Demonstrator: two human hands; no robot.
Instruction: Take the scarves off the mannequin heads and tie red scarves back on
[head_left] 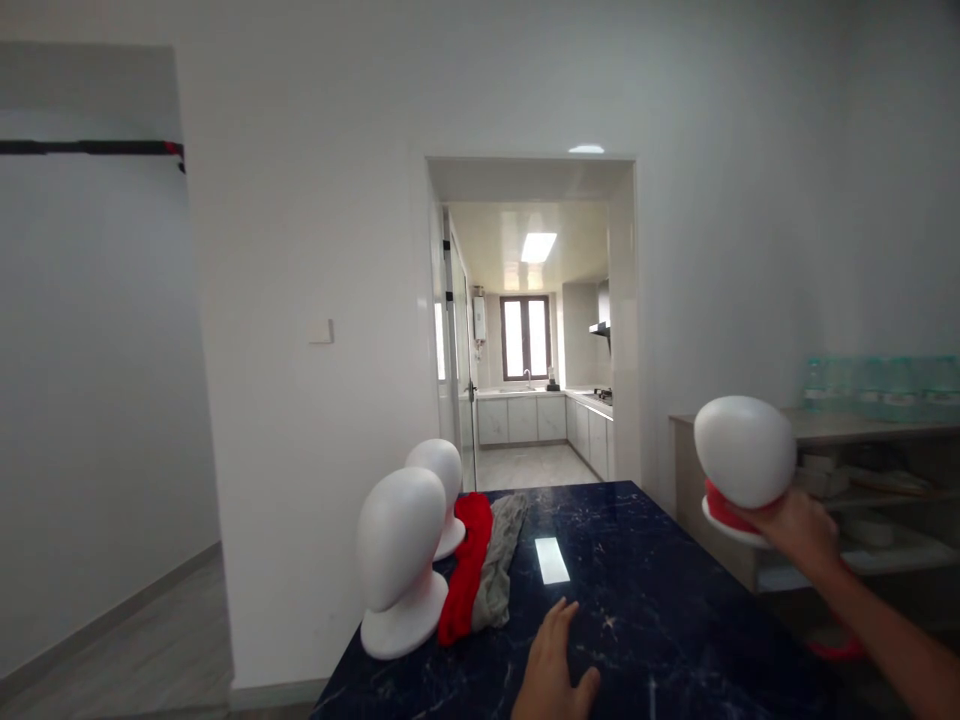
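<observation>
My right hand point(802, 525) grips a white mannequin head point(744, 450) by its neck and holds it up at the right of the table. Red cloth point(724, 508) shows around that neck, and some red hangs below my forearm. Fingers apart and holding nothing, my left hand point(553, 670) is over the near part of the dark blue marbled table point(637, 580). Two more mannequin heads stand upright at the table's left side, a nearer one point(401, 540) and a farther one point(439, 470). Beside them lie a red cloth point(469, 570) and a grey cloth point(501, 565), touching each other.
A wooden shelf unit point(694, 450) stands at the right, with plastic bottles point(885, 385) on top and white items on its shelves. Beyond the table, a doorway opens onto a kitchen point(525, 420). A white wall point(322, 450) runs along the left.
</observation>
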